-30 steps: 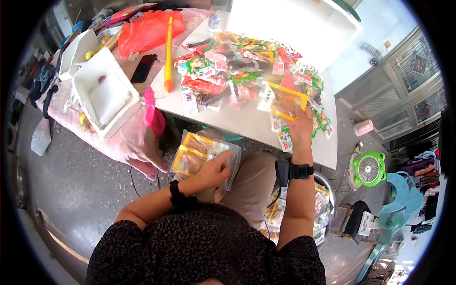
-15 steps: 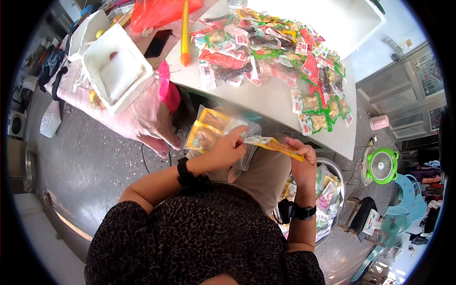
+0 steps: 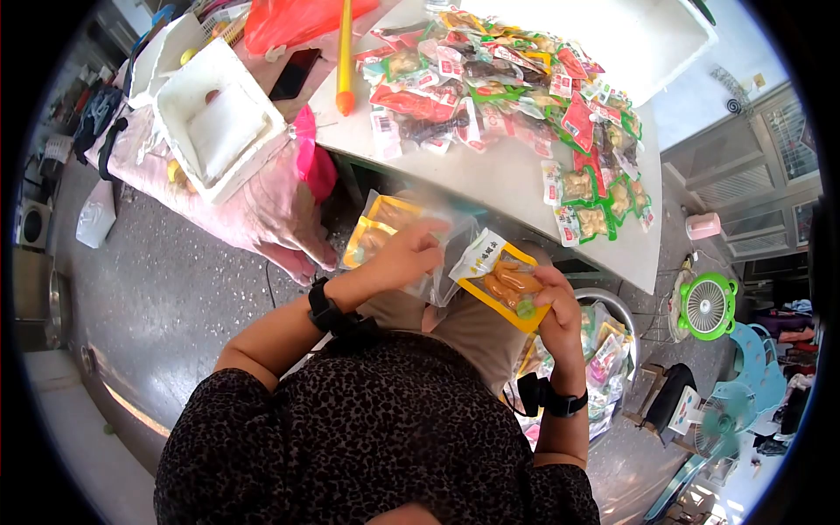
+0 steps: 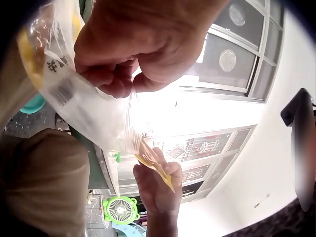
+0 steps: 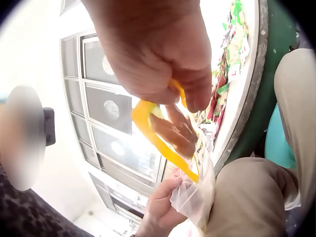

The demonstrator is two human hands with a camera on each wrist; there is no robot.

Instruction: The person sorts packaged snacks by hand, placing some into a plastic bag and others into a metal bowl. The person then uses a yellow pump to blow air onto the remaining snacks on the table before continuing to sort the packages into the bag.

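Observation:
My left hand [image 3: 401, 258] pinches the upper edge of a clear plastic bag [image 4: 96, 121] that lies over the lap. Inside the bag are yellow-edged food packets [image 3: 374, 238]. In my right hand [image 3: 560, 313], thumb and fingers grip the edge of another yellow-bordered sealed packet [image 3: 512, 282] with brown pieces of food behind its clear window. Its white printed end points toward the bag. In the right wrist view, the far end of this packet [image 5: 175, 136] overlaps the mouth of the bag, close to the left hand.
A heap of small food packets [image 3: 490, 87] covers much of the white table [image 3: 516, 179]. Beside the lap stands a round metal tub [image 3: 632, 337] full of packets. To the left are a foam box [image 3: 219, 131], a phone [image 3: 295, 74] and a yellow stick [image 3: 345, 61].
My right hand has brought the yellow-bordered packet from the table down to the bag and turned its window upward. The left hand has stayed by the bag. The head view has shifted.

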